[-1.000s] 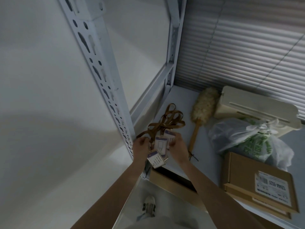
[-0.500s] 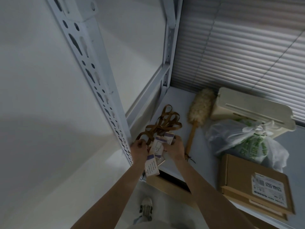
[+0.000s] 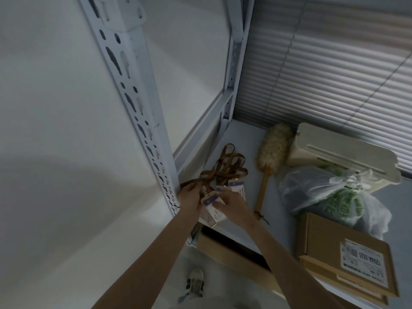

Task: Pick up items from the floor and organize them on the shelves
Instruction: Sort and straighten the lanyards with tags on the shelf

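A bundle of brown lanyards (image 3: 225, 167) with several white and purple badge cards (image 3: 236, 188) lies at the front left corner of the white shelf (image 3: 240, 139). My left hand (image 3: 189, 197) grips the lanyard straps beside the shelf's front upright. My right hand (image 3: 233, 205) holds the badge cards, one card (image 3: 211, 216) hanging over the shelf's front edge between both hands.
On the same shelf lie a fluffy duster (image 3: 270, 156) with a wooden handle, a cream plastic box (image 3: 338, 152), a tied plastic bag (image 3: 330, 195) and a labelled cardboard box (image 3: 347, 257). The perforated upright (image 3: 142, 121) stands left. A lower cardboard box (image 3: 234, 255) and my shoe (image 3: 195, 284) are below.
Both hands have pushed the badge cards and lanyards slightly further onto the shelf; the cards have shifted between my fingers. The view moved a little closer.
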`<state>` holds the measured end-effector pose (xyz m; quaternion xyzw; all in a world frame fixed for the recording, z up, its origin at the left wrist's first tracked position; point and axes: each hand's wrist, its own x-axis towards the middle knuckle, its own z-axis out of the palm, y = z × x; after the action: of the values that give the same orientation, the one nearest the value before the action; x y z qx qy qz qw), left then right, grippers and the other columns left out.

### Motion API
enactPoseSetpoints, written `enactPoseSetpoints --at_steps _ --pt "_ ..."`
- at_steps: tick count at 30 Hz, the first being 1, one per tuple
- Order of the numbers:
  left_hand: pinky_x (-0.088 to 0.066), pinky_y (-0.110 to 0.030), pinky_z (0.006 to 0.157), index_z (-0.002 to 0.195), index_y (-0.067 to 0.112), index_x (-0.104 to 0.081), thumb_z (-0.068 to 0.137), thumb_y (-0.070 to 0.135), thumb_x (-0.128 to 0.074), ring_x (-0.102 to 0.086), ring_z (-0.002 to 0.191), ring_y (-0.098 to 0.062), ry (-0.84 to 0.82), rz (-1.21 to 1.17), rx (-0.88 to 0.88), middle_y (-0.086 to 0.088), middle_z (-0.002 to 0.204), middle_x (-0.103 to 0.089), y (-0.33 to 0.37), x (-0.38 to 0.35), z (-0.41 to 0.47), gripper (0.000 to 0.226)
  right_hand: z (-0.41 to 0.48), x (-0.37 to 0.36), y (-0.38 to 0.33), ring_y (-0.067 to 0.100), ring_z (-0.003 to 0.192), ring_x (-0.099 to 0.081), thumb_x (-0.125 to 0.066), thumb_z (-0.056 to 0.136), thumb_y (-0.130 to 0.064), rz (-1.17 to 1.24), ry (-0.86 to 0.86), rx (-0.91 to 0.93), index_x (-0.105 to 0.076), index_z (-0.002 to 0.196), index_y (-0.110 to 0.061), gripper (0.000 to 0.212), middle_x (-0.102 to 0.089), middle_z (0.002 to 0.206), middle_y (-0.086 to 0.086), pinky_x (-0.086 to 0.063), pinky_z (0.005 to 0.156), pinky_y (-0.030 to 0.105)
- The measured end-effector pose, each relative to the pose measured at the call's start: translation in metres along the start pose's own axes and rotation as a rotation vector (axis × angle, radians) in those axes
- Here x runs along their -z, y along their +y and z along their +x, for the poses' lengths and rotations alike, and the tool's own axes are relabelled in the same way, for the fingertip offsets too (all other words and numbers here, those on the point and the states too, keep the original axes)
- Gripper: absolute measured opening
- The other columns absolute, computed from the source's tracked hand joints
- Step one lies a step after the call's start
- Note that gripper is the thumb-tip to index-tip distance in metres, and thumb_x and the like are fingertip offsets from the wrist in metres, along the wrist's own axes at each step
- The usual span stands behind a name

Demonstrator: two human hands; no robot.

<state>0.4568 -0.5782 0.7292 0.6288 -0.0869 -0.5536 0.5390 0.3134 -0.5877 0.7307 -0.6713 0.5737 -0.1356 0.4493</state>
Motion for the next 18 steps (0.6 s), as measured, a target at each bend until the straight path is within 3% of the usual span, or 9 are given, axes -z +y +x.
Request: enactPoseSetpoints --at_steps 1,3,6,8,11,14,16,18 --pt "-0.057 -0.033 0.061 0.095 0.005 -0.07 0.095 0.015 -0.06 -0.068 0.071 -0.025 -0.013 -0.039 -0.006 -0.011 0.082 -0.072 0.004 0.0 -0.004 0.014 0.001 -0.001 -0.002 0.015 0.073 -0.062 -0.062 0.092 -0.016 0.061 0.027 -0.017 -0.072 0.097 0.0 0.019 -0.063 0.084 0.003 -0.043 0.062 0.026" --pt "-0.055 -0.03 0.057 0.097 0.005 -0.069 0.094 0.023 -0.063 -0.07 0.074 -0.025 -0.044 -0.011 -0.021 -0.012 0.086 -0.074 0.005 0.002 -0.009 0.019 0.002 -0.001 -0.005 0.014 0.073 -0.064 -0.062 0.092 -0.007 0.259 0.088 -0.063 -0.074 0.086 -0.008 0.013 -0.067 0.08 0.003 -0.049 0.061 0.021" --pt "-0.058 -0.04 0.073 0.092 0.009 -0.069 0.092 0.018 -0.066 -0.07 0.086 -0.032 -0.089 0.135 -0.012 -0.02 0.097 -0.071 -0.004 0.013 -0.018 0.009 0.007 -0.004 -0.012 0.018 0.069 -0.065 -0.064 0.094 -0.012 0.327 0.013 -0.08 -0.069 0.078 -0.004 0.019 -0.066 0.075 0.01 -0.05 0.056 0.016" --pt "-0.059 -0.045 0.079 0.091 0.008 -0.068 0.092 0.005 -0.063 -0.068 0.087 -0.033 -0.022 0.153 -0.025 -0.021 0.097 -0.07 -0.011 0.025 -0.022 0.006 0.007 -0.008 -0.015 0.02 0.066 -0.064 -0.06 0.097 -0.022 0.212 0.041 -0.088 -0.065 0.078 -0.001 0.028 -0.063 0.072 0.009 -0.05 0.057 0.02" --pt "-0.06 -0.046 0.078 0.09 0.007 -0.064 0.092 0.001 -0.062 -0.069 0.081 -0.028 0.036 0.125 -0.075 -0.019 0.091 -0.069 -0.018 0.041 -0.026 0.007 0.009 -0.013 -0.007 0.023 0.087 -0.068 -0.047 0.1 -0.026 -0.115 0.139 0.001 -0.066 0.091 -0.007 0.029 -0.069 0.091 0.006 -0.055 0.077 0.037" --pt "-0.06 -0.036 0.067 0.092 0.005 -0.065 0.089 -0.002 -0.064 -0.068 0.079 -0.024 0.051 0.116 -0.078 -0.018 0.091 -0.069 -0.02 0.049 -0.032 0.008 0.006 -0.019 0.0 0.02 0.111 -0.059 -0.042 0.1 -0.03 -0.533 -0.001 0.117 -0.066 0.107 -0.018 0.028 -0.06 0.122 0.002 -0.051 0.087 0.035" --pt "-0.055 -0.03 0.059 0.1 0.0 -0.064 0.084 -0.006 -0.069 -0.067 0.079 -0.024 0.05 0.038 -0.049 -0.018 0.093 -0.068 -0.02 0.052 -0.036 0.017 0.005 -0.021 0.0 0.023 0.112 -0.055 -0.046 0.096 -0.038 -0.614 0.012 0.065 -0.063 0.11 -0.017 0.03 -0.05 0.132 0.004 -0.051 0.086 0.037" --pt "-0.054 -0.031 0.063 0.105 -0.002 -0.062 0.083 -0.011 -0.067 -0.066 0.086 -0.029 0.057 -0.047 -0.015 -0.02 0.099 -0.066 -0.018 0.053 -0.039 0.025 0.003 -0.022 0.0 0.025 0.116 -0.05 -0.051 0.094 -0.046 -0.671 0.017 0.009 -0.06 0.116 -0.016 0.039 -0.042 0.138 0.007 -0.049 0.084 0.037"
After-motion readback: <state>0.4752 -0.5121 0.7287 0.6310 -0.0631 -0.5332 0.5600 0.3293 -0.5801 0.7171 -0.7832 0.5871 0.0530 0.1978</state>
